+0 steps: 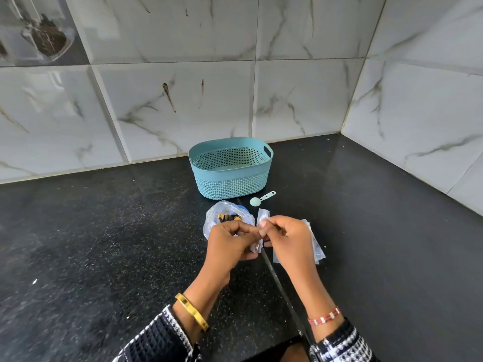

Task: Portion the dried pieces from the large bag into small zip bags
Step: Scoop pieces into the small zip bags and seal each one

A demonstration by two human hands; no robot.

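Two hands are seen at work over the dark counter [104, 244], and from the left the scene is read like this: the left hand [230, 241] is curled, its fingertips pressed together on the near edge of a small zip bag [257, 231], right in front of the large bag [227, 218]. That large bag is lying open-mouthed on the counter, dried pieces [228, 217] showing dark and tan inside it, and it is touched or nearly touched by the left knuckles; which, cannot be told. A nudge there is the first risk judged: the loose mouth could be tipped and pieces scattered.

At the centre, the small zip bag is pinched from the other side by the right hand [287, 239], thumb and forefinger closed on its top strip. The seal appears to be in the middle of being pulled apart; if the thin film is gripped through both layers, it may simply slide or tear instead of opening.

Behind, a teal basket [232, 169] is standing clear, and a pale measuring spoon [261, 199] is lying unused just beside it.

To the right, a stack of spare zip bags [313, 246] is half covered by the right hand; these could be dragged along or fanned out by the wrist when the spoon is reached for
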